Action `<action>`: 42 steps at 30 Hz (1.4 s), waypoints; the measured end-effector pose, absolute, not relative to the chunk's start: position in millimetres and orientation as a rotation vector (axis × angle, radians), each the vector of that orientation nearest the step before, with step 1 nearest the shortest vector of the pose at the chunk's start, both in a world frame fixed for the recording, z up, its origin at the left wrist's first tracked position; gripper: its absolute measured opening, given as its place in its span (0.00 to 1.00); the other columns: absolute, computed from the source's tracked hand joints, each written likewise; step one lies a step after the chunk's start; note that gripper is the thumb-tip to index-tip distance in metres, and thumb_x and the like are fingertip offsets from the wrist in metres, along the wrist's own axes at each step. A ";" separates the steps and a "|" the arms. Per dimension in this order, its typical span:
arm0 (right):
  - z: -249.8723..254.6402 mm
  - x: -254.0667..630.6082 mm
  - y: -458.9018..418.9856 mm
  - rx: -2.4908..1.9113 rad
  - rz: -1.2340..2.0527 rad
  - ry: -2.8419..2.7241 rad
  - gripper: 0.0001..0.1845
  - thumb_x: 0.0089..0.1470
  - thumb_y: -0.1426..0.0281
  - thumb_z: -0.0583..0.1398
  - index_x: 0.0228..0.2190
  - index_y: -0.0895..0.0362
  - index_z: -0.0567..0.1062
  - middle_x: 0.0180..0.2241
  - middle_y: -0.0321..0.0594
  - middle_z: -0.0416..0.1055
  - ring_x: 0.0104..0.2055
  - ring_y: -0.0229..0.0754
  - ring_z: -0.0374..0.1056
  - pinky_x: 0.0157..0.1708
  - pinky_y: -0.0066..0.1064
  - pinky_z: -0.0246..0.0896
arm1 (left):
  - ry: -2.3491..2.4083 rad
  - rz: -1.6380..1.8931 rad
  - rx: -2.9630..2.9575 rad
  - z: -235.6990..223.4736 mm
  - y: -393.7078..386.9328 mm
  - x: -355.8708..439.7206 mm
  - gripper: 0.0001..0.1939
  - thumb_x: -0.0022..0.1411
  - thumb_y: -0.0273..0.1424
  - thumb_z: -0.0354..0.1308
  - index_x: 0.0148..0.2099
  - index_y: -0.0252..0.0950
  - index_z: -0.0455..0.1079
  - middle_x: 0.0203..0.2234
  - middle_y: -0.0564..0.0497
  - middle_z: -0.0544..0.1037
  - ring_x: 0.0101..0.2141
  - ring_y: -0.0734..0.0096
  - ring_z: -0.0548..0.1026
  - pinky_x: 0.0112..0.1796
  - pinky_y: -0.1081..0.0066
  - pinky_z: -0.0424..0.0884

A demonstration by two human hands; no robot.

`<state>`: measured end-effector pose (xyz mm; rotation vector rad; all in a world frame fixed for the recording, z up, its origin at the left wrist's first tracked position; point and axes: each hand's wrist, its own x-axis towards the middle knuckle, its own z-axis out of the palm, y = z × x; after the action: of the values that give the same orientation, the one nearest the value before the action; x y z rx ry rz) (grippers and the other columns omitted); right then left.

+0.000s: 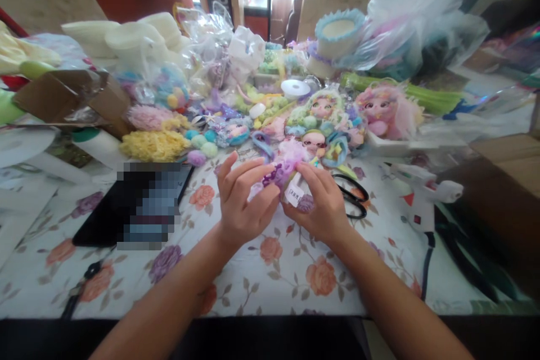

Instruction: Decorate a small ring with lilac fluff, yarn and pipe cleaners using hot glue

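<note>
Over the flowered tablecloth point(253, 275), my two hands meet around a small purple-and-pink fluffy piece point(291, 162). My left hand point(244, 197) has its thumb and fingers closed on the left side of it, where dark purple trim shows. From the right, my right hand point(320, 199) pinches it, fingertips at its upper edge. A white tag point(294, 194) with printed letters hangs between the hands. The fingers hide much of the piece, so its full shape is unclear. Just right of my right hand lie black-handled scissors point(356, 197).
A tablet point(105, 208) lies at left. To the right are a white glue gun point(422, 197) with its cord and a cardboard box point(506, 180). Behind my hands are doll heads point(323, 107), pompoms point(208, 149), yellow yarn point(154, 146) and a ribbon spool point(295, 88).
</note>
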<state>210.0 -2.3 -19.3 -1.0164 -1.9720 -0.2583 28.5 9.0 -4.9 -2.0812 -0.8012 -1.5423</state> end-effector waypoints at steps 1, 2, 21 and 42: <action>-19.6 210.2 -2.1 -1.024 -0.261 -1.961 0.33 0.50 0.70 0.63 0.58 0.59 0.64 0.49 0.54 0.74 0.50 0.55 0.72 0.50 0.48 0.70 | -0.774 -1.530 -2.086 -5.1 9.1 28.8 0.05 0.60 0.24 0.59 0.36 0.39 0.70 0.42 0.47 0.79 0.49 0.61 0.76 0.58 0.49 0.66; -20.0 210.4 -1.8 -1.031 -0.262 -1.951 0.33 0.50 0.70 0.64 0.57 0.59 0.65 0.49 0.55 0.74 0.51 0.55 0.72 0.50 0.48 0.70 | -0.751 -1.513 -2.085 -5.2 9.2 29.1 0.05 0.60 0.24 0.58 0.36 0.40 0.71 0.43 0.48 0.79 0.49 0.62 0.76 0.58 0.49 0.65; -19.1 210.8 -0.9 -1.073 -0.301 -1.857 0.31 0.51 0.68 0.64 0.56 0.59 0.66 0.48 0.54 0.75 0.50 0.55 0.73 0.48 0.47 0.71 | -0.757 -1.344 -2.112 -5.5 9.2 33.7 0.15 0.56 0.25 0.60 0.46 0.41 0.76 0.50 0.46 0.80 0.53 0.58 0.74 0.62 0.45 0.55; -7.8 211.1 -10.0 -0.920 -0.479 -2.023 0.27 0.55 0.74 0.60 0.56 0.67 0.66 0.49 0.61 0.74 0.53 0.57 0.71 0.50 0.48 0.70 | -0.830 -1.308 -2.114 -3.0 10.0 27.0 0.16 0.67 0.33 0.52 0.53 0.41 0.75 0.55 0.41 0.76 0.58 0.54 0.68 0.63 0.42 0.51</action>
<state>211.1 -10.0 -7.8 -0.9196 -2.0230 -0.4791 27.0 10.0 -3.0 -2.1141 -0.8302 -1.3078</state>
